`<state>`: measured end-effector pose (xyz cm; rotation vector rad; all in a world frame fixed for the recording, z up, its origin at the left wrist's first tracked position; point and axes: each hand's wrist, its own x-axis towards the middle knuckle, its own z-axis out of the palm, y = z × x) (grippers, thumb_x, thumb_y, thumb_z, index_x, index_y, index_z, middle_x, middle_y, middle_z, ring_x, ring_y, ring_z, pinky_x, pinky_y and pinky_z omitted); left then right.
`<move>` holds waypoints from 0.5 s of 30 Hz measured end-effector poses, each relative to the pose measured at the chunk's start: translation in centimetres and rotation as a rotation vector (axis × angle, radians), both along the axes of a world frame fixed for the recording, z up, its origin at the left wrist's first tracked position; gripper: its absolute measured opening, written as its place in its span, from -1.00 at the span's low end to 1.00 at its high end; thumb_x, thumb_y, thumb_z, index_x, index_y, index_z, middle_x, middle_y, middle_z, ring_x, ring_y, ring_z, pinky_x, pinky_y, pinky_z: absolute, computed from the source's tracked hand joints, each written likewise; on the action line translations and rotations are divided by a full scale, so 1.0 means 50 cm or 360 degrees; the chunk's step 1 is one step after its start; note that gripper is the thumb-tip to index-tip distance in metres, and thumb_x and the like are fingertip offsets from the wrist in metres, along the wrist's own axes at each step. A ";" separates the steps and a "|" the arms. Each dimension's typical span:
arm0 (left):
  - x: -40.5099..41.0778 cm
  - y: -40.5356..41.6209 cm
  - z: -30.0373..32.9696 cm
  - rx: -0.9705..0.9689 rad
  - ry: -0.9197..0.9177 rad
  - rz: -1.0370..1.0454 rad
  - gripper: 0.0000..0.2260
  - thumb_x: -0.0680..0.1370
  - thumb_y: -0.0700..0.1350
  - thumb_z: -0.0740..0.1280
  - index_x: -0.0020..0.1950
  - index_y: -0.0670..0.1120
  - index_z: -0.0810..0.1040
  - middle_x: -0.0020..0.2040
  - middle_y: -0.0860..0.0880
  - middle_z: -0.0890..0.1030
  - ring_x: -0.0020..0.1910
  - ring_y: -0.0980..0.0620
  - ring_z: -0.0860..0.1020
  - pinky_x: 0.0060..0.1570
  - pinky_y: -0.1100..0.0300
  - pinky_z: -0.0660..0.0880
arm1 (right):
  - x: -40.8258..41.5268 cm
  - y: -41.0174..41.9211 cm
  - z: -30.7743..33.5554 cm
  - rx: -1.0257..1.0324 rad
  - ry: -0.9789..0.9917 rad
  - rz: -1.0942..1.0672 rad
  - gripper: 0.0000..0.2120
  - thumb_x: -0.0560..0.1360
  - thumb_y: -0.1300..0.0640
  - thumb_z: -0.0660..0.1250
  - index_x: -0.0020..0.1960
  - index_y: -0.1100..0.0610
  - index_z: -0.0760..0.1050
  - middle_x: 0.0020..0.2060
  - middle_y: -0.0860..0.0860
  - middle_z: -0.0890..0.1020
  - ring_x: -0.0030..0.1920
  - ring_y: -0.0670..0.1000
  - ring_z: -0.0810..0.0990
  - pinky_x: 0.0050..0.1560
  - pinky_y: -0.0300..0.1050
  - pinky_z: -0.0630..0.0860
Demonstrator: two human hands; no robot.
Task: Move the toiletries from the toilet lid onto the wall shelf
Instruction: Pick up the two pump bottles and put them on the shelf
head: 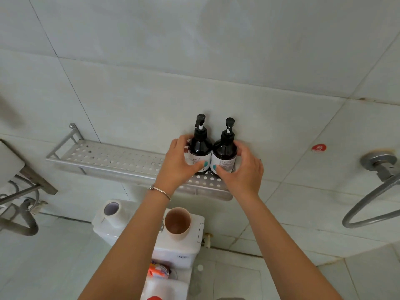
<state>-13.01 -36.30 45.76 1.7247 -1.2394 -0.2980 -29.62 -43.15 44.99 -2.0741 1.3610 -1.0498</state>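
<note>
Two dark pump bottles are stood upright, touching side by side, at the right end of the perforated metal wall shelf (104, 158), close against the tiled wall. The left bottle (199, 146) is clasped by the left hand (180, 163), its fingers curled round the far side and the thumb laid across the label. The right bottle (225, 151) is gripped likewise by the right hand (242, 169), thumb on the label and fingers wrapped behind. Both forearms are stretched up and forward, converging toward the shelf, with a thin bracelet (160, 191) seen on the left wrist. Below the shelf, a beige cup (178, 223) and a toilet paper roll (112, 211) are seen on the toilet tank (173, 250), and an orange packet (158, 270) lies nearer.
</note>
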 end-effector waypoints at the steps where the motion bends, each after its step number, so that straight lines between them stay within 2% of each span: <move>1: 0.007 0.004 0.004 0.0018 0.0031 -0.0062 -0.33 0.34 -0.15 0.55 0.37 0.05 0.33 0.15 0.08 0.41 0.11 0.12 0.47 0.10 0.21 0.47 | 0.000 0.000 0.001 0.0003 0.0000 0.0002 -0.28 0.24 -0.05 0.54 0.32 -0.20 0.32 0.15 -0.17 0.56 0.23 -0.04 0.47 0.43 0.19 0.20; 4: 0.011 0.007 0.004 0.0048 0.0035 -0.0138 -0.36 0.36 -0.21 0.53 0.36 0.06 0.35 0.16 0.10 0.47 0.14 0.10 0.49 0.15 0.11 0.51 | 0.000 0.000 0.000 0.0011 0.0001 -0.0001 -0.29 0.24 -0.05 0.54 0.32 -0.20 0.32 0.15 -0.17 0.56 0.22 -0.04 0.47 0.42 0.18 0.21; 7: -0.002 -0.005 -0.001 0.0022 -0.0058 -0.0004 -0.39 0.30 -0.15 0.57 0.26 0.03 0.37 0.13 0.00 0.53 0.10 0.03 0.51 0.11 0.03 0.53 | 0.002 0.001 -0.001 0.0002 0.0005 -0.0007 -0.29 0.23 -0.06 0.53 0.31 -0.21 0.31 0.13 -0.18 0.57 0.21 -0.04 0.48 0.41 0.18 0.23; 12: -0.040 -0.008 -0.002 0.0049 -0.0193 0.0270 -0.39 0.29 -0.08 0.56 0.26 0.04 0.37 0.09 -0.05 0.50 -0.02 -0.07 0.55 -0.10 0.12 0.47 | 0.003 -0.002 -0.005 -0.0067 0.0067 -0.0036 -0.28 0.22 -0.09 0.54 0.31 -0.19 0.32 0.12 -0.17 0.58 0.19 -0.03 0.52 0.39 0.20 0.25; 15: -0.027 -0.004 -0.003 0.0047 -0.0140 0.0196 -0.37 0.29 -0.07 0.57 0.28 0.06 0.36 0.11 -0.02 0.49 0.00 -0.01 0.54 -0.04 0.13 0.51 | 0.001 -0.005 -0.009 -0.0042 0.0055 -0.0025 -0.28 0.22 -0.09 0.54 0.31 -0.19 0.31 0.13 -0.17 0.58 0.20 -0.04 0.52 0.40 0.20 0.23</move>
